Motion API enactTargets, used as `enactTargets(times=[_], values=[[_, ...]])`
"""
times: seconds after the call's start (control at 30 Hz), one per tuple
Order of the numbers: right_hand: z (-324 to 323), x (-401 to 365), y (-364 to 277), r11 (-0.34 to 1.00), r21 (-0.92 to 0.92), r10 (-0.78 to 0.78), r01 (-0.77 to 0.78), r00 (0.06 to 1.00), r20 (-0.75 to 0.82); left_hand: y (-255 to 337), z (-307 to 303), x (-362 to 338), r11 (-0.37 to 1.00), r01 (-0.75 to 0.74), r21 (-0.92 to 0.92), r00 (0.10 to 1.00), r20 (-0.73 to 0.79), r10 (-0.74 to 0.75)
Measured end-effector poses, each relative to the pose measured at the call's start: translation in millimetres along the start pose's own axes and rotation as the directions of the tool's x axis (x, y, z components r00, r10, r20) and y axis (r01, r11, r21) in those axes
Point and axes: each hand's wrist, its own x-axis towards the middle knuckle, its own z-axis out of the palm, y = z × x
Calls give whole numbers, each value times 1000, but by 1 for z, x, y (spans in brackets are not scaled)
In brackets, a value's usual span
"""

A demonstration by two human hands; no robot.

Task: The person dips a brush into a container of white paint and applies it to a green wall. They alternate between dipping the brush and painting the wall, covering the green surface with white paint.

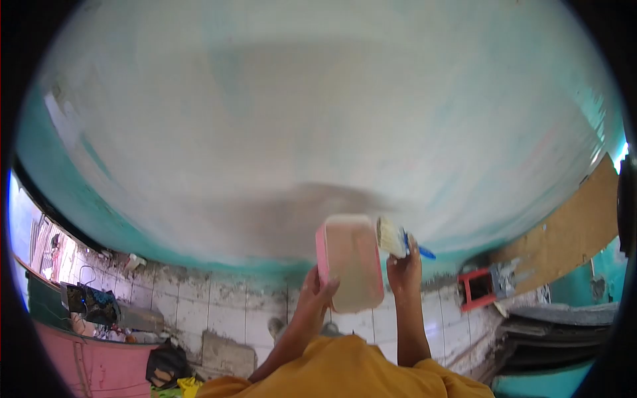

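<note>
My left hand (317, 290) grips the left side of a pink rectangular tub (321, 251), its thumb over the rim. Pale, whitish paint coats the inside of the tub. Just right of the tub, my right hand (405, 267) is closed round a paintbrush (394, 237) with a blue handle and pale, wide bristles. The bristles point left, near the tub's upper right edge and apart from it as far as I can see. Ahead rises a wall (279, 132), largely covered in whitish paint, with turquoise along its edges.
A red stool (476, 290) stands to the right by a brown board (570, 222) leaning on the wall. Dark stacked sheets (554, 338) lie at lower right. On the left are a pink cabinet (99, 368) and a black bag (167, 365). White floor tiles (225, 298) run below.
</note>
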Motion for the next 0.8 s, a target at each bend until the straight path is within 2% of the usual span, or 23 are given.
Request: enactTargets(times=[0.03,0.17,0.23,0.27,0.3,0.37,0.43,0.5,0.57,0.6,0.63,0.67,0.7,0.77,0.8], values=[[-2,6,-3,998,57,25,-23,999,-23,0,2,-2,999,11,-30,1000,-24,-12],[11,32,-27,996,87,-32,26,997,69,4,3,-10,999,-27,-34,1000,-5,27],[40,38,-50,992,-29,-119,126,978,172,2,-4,-15,998,-49,-25,999,8,49],[64,42,-65,971,-54,-217,235,948,234,0,-7,-14,998,-47,-36,999,-4,47],[90,45,-80,964,-35,-246,264,933,264,3,-7,-9,998,-48,-47,999,-10,47],[138,44,-113,853,-78,-449,516,802,393,20,4,-16,998,-54,-19,999,-1,54],[181,41,-150,762,-142,-481,632,698,531,28,9,-21,999,-44,6,999,-9,44],[221,47,-183,541,-289,-513,790,582,631,33,10,-20,984,-67,163,993,-82,81],[276,29,-210,230,-446,-510,865,497,702,42,9,-22,977,-82,197,992,-82,100],[303,31,-225,-57,-419,-515,906,333,790,47,9,-22,969,-84,230,990,-90,107],[328,36,-242,-339,-359,-469,870,174,866,50,10,-22,968,-94,233,990,-79,115],[353,48,-257,-554,-206,-410,806,-49,911,53,10,-21,964,-128,233,985,-83,151],[379,60,-273,-737,-51,-299,674,-256,919,57,11,-20,959,-163,232,978,-86,187],[431,60,-297,-695,-125,-370,708,-202,907,67,13,-25,956,-146,253,981,-84,172],[458,63,-311,-794,-79,-307,602,-286,908,71,14,-24,955,-119,272,984,-99,150]])
